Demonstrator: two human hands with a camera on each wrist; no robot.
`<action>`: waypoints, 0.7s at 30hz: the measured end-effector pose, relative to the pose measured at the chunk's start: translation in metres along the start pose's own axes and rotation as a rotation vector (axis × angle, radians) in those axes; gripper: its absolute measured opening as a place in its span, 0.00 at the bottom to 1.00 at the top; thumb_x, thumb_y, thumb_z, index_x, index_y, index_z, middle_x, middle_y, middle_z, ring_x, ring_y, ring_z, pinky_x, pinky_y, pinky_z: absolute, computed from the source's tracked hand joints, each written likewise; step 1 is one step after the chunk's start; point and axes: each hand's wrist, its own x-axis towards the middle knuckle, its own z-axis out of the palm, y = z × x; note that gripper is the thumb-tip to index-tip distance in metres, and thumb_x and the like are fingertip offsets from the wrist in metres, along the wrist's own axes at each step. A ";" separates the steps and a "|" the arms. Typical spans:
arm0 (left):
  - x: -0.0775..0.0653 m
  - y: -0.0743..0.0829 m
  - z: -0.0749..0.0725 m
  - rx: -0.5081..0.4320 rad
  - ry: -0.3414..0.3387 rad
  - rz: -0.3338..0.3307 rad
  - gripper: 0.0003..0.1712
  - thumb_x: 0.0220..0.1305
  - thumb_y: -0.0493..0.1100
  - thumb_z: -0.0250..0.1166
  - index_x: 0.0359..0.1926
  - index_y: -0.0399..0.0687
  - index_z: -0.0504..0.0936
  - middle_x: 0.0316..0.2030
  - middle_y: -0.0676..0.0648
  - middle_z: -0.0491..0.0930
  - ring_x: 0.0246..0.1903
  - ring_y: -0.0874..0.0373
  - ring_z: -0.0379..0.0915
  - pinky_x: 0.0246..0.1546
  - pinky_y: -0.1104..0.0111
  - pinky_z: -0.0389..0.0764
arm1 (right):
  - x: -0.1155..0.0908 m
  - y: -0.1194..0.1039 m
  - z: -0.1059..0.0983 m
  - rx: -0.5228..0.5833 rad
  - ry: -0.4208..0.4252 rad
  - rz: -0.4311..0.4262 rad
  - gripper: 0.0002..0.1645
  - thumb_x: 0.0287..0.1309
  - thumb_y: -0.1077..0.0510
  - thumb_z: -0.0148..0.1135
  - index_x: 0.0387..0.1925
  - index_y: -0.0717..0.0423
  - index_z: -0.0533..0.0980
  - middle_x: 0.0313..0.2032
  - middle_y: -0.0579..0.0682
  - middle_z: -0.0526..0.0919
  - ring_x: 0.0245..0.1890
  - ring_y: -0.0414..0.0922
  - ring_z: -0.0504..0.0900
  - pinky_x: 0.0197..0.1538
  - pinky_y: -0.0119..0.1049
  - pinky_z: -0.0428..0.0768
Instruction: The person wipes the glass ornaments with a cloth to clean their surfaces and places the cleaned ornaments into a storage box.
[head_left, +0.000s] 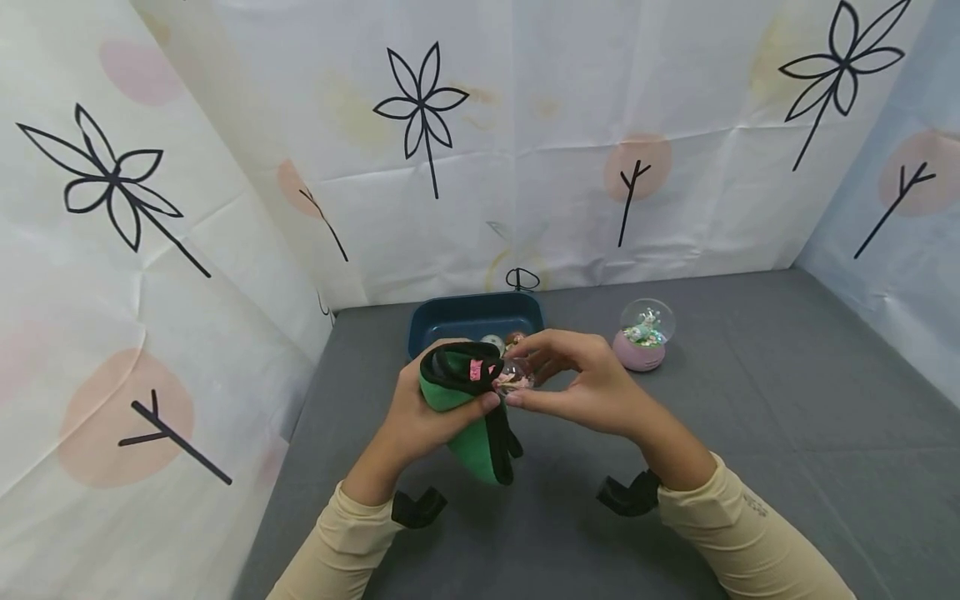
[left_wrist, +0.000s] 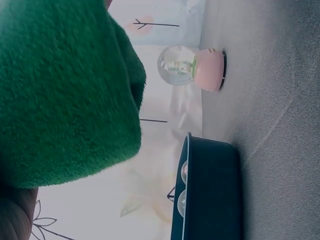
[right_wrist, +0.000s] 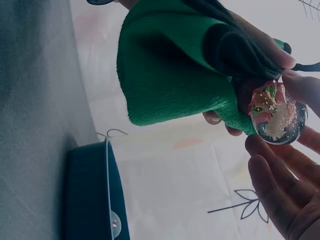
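Observation:
My left hand (head_left: 420, 421) grips a fuzzy green cloth (head_left: 474, 446) with black edging, bunched up and hanging below the fingers. From the cloth's folds pokes a small snow globe (right_wrist: 278, 114), its clear dome showing pink, green and sparkly bits; the cloth hides its other end. My right hand (head_left: 592, 387) holds this dome between thumb and fingertips, close beside the left thumb. In the left wrist view the cloth (left_wrist: 70, 95) covers most of the left hand.
Behind the hands stands a dark blue tray (head_left: 476, 308), with clear round globes (left_wrist: 183, 202) inside. To its right, a larger snow globe (head_left: 643, 333) on a pink base sits upright on the grey table (head_left: 750, 400). Patterned white fabric walls (head_left: 300, 100) border the table.

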 end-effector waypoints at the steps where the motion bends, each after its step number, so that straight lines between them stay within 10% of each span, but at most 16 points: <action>1: 0.000 0.000 0.000 -0.001 0.004 -0.007 0.35 0.55 0.29 0.80 0.63 0.49 0.81 0.51 0.44 0.86 0.48 0.54 0.87 0.50 0.60 0.90 | 0.000 0.000 0.001 -0.005 -0.001 0.017 0.29 0.50 0.70 0.82 0.54 0.55 0.83 0.49 0.53 0.90 0.40 0.42 0.90 0.40 0.37 0.90; 12: -0.001 -0.002 0.001 0.016 0.025 -0.002 0.34 0.55 0.30 0.80 0.63 0.51 0.81 0.52 0.46 0.86 0.49 0.53 0.87 0.51 0.59 0.89 | 0.003 0.000 0.005 0.084 -0.033 0.235 0.18 0.72 0.63 0.67 0.60 0.55 0.76 0.41 0.51 0.91 0.32 0.45 0.90 0.35 0.40 0.89; 21: 0.001 -0.002 0.001 0.015 0.080 0.017 0.32 0.56 0.29 0.79 0.61 0.48 0.83 0.52 0.43 0.86 0.50 0.55 0.86 0.52 0.62 0.89 | 0.003 0.004 0.002 -0.026 0.023 -0.120 0.35 0.46 0.72 0.82 0.57 0.59 0.80 0.61 0.60 0.82 0.61 0.49 0.83 0.56 0.41 0.88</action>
